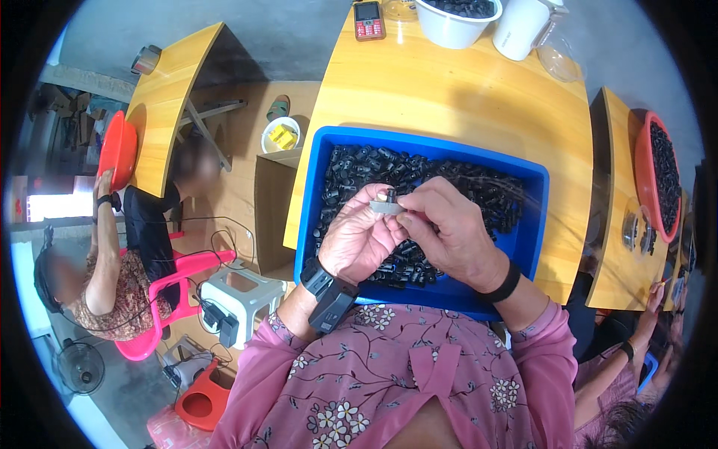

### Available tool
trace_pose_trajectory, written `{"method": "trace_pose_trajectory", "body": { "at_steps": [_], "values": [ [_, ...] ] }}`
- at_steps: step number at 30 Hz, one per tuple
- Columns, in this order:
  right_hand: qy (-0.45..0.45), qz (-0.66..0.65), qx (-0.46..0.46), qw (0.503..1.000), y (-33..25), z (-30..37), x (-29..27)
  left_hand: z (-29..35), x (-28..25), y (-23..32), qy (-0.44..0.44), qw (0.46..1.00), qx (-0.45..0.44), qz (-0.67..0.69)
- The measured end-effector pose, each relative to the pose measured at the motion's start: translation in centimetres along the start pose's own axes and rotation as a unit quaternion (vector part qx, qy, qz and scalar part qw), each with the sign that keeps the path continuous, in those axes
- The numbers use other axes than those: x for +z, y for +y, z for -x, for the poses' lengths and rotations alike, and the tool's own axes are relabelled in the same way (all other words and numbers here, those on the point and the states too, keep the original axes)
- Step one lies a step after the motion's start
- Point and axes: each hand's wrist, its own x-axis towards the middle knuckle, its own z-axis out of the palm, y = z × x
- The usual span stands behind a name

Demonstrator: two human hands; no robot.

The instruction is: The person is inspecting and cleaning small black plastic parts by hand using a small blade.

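Note:
My two hands meet over a blue plastic bin filled with many small black plastic parts. Between the fingertips of my left hand is a small black cylindrical part. A grey band lies beside it at the fingertips; whether it is wrapped on a finger or held is unclear. My right hand pinches at the same black part with thumb and forefinger, and both hands are closed.
At the table's far end stand a red-and-black phone, a white bowl of black parts and a white jug. A co-worker sits left, near a grey stool. Right, another table holds a red basin.

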Motion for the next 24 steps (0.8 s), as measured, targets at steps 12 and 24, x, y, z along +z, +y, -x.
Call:
{"method": "trace_pose_trajectory", "body": {
  "at_steps": [12,24],
  "values": [
    [-0.01,-0.037,0.006,0.999,0.6,0.0,0.1,0.0,-0.2,0.0,-0.017,1.0,0.008,-0.017],
    [0.021,-0.001,-0.015,1.0,1.3,0.3,0.2,0.1,-0.6,0.0,-0.028,0.999,0.022,-0.009]
  ]
}}
